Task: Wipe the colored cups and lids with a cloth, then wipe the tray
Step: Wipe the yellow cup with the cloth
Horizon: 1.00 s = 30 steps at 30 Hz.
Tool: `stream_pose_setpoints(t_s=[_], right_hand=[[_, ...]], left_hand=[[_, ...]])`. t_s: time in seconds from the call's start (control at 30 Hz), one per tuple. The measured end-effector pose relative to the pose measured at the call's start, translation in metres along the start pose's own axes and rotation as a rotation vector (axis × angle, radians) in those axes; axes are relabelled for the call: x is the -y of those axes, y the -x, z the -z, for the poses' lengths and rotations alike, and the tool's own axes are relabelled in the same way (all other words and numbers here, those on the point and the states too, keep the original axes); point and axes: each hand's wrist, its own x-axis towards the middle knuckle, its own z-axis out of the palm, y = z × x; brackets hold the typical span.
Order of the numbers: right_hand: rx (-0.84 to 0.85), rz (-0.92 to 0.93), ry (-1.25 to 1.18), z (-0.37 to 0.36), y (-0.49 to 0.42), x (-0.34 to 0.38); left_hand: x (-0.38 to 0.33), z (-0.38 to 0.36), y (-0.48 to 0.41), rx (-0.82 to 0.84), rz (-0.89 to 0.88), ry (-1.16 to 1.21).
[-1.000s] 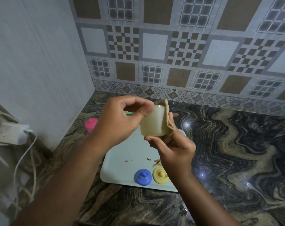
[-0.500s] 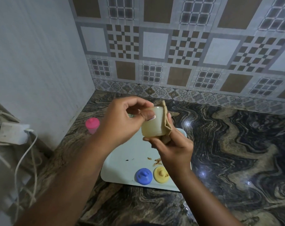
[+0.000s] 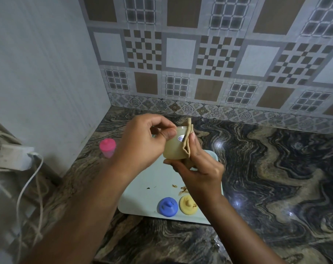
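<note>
Blue lid [image 3: 168,206] and yellow lid [image 3: 188,204] sit at the near edge of the tray [image 3: 142,191], with brown crumbs [image 3: 182,189] just beyond. Above it, the right hand [image 3: 203,168] pinches the cloth [image 3: 188,141] against the pale cup [image 3: 174,149] while the left hand [image 3: 142,141] grips its rim. A sticker [image 3: 181,138] hidden a second ago now shows, so the cup has turned mid-wipe. Farther left, the pink cup [image 3: 107,148] stands on the counter [image 3: 276,168].

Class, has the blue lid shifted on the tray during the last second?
No. The blue lid still sits beside the yellow lid at the tray's near edge, as before.
</note>
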Motion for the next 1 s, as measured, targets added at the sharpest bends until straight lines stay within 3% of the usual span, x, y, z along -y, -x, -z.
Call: stream_pose_setpoints(t_s=[0.4,0.67,1.0], right_hand=[[-0.011,0.036,-0.048,0.002,0.009,-0.003],[0.045,0.007,-0.03,-0.006,0.032,-0.021],[0.212,-0.478,-0.122,-0.026,0.031,-0.074]], left_hand=[[0.018,-0.01,0.002,-0.112,0.039,0.109],[0.049,-0.017,0.003,-0.194,0.017,0.06],[0.134,-0.045,-0.011,-0.155,0.094,-0.161]])
